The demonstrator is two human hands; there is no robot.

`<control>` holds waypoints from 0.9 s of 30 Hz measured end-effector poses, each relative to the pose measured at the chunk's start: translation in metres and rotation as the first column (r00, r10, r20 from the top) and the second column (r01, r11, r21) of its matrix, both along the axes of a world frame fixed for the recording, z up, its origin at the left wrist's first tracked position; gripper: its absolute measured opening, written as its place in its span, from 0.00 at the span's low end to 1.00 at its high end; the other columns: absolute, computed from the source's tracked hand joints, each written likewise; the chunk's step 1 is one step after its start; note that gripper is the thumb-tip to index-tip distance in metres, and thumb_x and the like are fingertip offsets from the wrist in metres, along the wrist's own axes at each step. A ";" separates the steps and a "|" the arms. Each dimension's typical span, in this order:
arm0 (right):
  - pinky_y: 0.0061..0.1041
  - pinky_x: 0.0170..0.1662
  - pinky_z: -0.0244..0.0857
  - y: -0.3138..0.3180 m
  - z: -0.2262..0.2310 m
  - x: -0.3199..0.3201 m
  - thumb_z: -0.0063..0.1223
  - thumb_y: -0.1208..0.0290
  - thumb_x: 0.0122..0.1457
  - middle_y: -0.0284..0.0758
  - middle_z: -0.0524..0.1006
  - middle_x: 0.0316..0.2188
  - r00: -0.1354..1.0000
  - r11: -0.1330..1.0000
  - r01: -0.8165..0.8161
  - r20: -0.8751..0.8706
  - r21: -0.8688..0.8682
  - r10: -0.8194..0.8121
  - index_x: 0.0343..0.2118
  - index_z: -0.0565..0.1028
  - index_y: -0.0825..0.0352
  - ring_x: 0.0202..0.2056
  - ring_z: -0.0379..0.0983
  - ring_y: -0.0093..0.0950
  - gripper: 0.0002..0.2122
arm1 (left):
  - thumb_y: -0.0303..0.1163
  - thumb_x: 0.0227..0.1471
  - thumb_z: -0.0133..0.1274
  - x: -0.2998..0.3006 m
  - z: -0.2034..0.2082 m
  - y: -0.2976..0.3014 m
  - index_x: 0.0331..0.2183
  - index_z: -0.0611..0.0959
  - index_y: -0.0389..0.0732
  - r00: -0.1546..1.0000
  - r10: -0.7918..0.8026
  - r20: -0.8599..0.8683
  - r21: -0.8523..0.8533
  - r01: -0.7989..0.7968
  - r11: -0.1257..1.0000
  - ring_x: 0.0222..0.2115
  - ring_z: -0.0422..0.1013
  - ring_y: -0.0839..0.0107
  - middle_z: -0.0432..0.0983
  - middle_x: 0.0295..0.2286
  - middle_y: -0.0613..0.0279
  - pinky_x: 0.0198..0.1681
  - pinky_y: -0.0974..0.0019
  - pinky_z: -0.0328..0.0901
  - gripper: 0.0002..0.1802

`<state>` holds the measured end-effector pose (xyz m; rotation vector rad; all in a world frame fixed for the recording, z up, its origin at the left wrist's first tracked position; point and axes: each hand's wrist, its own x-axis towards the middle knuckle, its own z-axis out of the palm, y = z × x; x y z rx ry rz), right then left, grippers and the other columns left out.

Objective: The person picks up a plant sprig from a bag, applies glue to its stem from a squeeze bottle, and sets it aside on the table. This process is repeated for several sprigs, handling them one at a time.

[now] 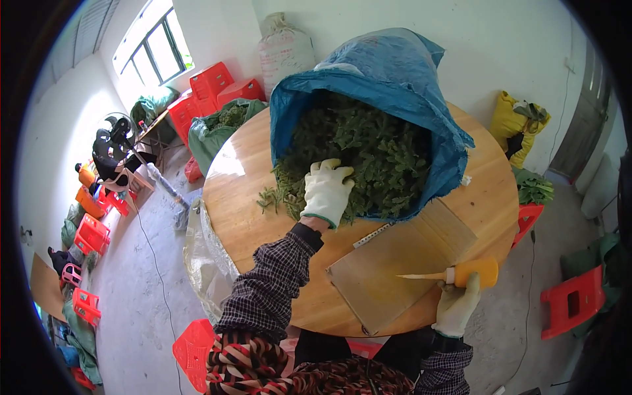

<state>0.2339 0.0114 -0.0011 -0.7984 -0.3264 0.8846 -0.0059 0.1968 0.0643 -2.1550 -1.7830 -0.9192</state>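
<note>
In the head view, the left hand (327,191), wearing a white glove, is resting against green sprigs (378,141) at the mouth of a blue sack (398,59); its fingers are curving loosely, partly open, and whether they are pinching a sprig I cannot tell. The sack is lying on its side on a round wooden counter (237,178), its mouth gaping toward the person, and the sprigs are filling it and spilling a little over the lower left lip. A small loose sprig (268,198) is lying just left of them. The right hand (457,307), also gloved, is closing around a yellow bottle (478,272), whose long thin nozzle (421,276) is pointing left above a flat tan board (378,289). A narrow marked strip (373,235) is lying along the board's upper edge, below the sack. Clear plastic sheeting (204,257) is hanging over the counter's left rim, and a red stool (194,352) is standing near the lower left.
</note>
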 end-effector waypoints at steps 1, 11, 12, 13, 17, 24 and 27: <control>0.24 0.32 0.63 0.000 0.000 0.001 0.43 0.59 0.64 0.33 0.73 0.32 1.000 1.000 0.012 0.001 0.000 -0.012 0.41 0.69 0.65 0.29 0.67 0.23 0.13 | 0.37 0.45 0.59 0.000 0.003 -0.004 0.41 0.83 0.45 0.999 -0.024 0.035 0.008 0.023 1.000 0.46 0.66 0.57 0.74 0.43 0.61 0.51 0.57 0.61 0.18; 0.24 0.34 0.62 0.001 -0.001 0.005 0.45 0.58 0.63 0.33 0.73 0.32 1.000 1.000 0.008 -0.019 0.014 -0.008 0.41 0.69 0.65 0.30 0.67 0.24 0.14 | 0.40 0.48 0.56 0.011 -0.026 -0.132 0.33 0.82 0.47 0.925 -0.300 -0.234 -0.025 0.303 0.953 0.40 0.69 0.62 0.74 0.37 0.65 0.43 0.58 0.62 0.11; 0.24 0.34 0.62 0.001 -0.002 0.005 0.45 0.58 0.63 0.33 0.73 0.32 1.000 1.000 0.010 -0.017 -0.002 -0.010 0.41 0.69 0.65 0.30 0.67 0.24 0.14 | 0.40 0.48 0.56 0.015 -0.030 -0.146 0.33 0.81 0.47 0.913 -0.356 -0.198 -0.085 0.346 0.934 0.39 0.69 0.62 0.73 0.37 0.64 0.43 0.58 0.63 0.10; 0.24 0.34 0.62 0.000 -0.003 0.006 0.45 0.58 0.63 0.33 0.73 0.32 1.000 1.000 -0.003 -0.025 0.004 0.003 0.41 0.69 0.65 0.30 0.67 0.24 0.14 | 0.40 0.48 0.56 0.017 -0.030 -0.159 0.33 0.81 0.47 0.913 -0.361 -0.190 -0.099 0.348 0.932 0.39 0.69 0.62 0.73 0.37 0.64 0.43 0.58 0.63 0.10; 0.25 0.34 0.62 0.002 -0.005 0.008 0.45 0.57 0.63 0.34 0.73 0.32 0.999 1.000 -0.015 -0.039 0.002 0.015 0.41 0.69 0.65 0.30 0.67 0.24 0.14 | 0.38 0.45 0.60 0.018 -0.028 -0.187 0.36 0.82 0.47 0.919 -0.393 0.039 -0.312 0.385 0.869 0.41 0.68 0.58 0.73 0.40 0.62 0.45 0.57 0.63 0.14; 0.25 0.34 0.62 0.003 -0.005 0.007 0.46 0.57 0.62 0.34 0.73 0.33 0.999 1.000 0.012 -0.050 -0.008 -0.012 0.42 0.69 0.65 0.31 0.67 0.24 0.15 | 0.39 0.42 0.62 0.005 -0.027 -0.188 0.41 0.80 0.47 0.947 -0.320 -0.015 -0.217 0.309 0.926 0.45 0.67 0.57 0.71 0.45 0.58 0.48 0.55 0.62 0.20; 0.25 0.35 0.63 -0.001 -0.004 0.007 0.47 0.56 0.62 0.34 0.73 0.33 0.999 1.000 -0.009 -0.050 0.009 0.010 0.43 0.69 0.65 0.31 0.68 0.24 0.16 | 0.41 0.42 0.62 0.017 -0.024 -0.186 0.44 0.79 0.47 0.934 -0.354 -0.036 -0.206 0.340 0.918 0.47 0.65 0.55 0.68 0.47 0.54 0.50 0.53 0.61 0.24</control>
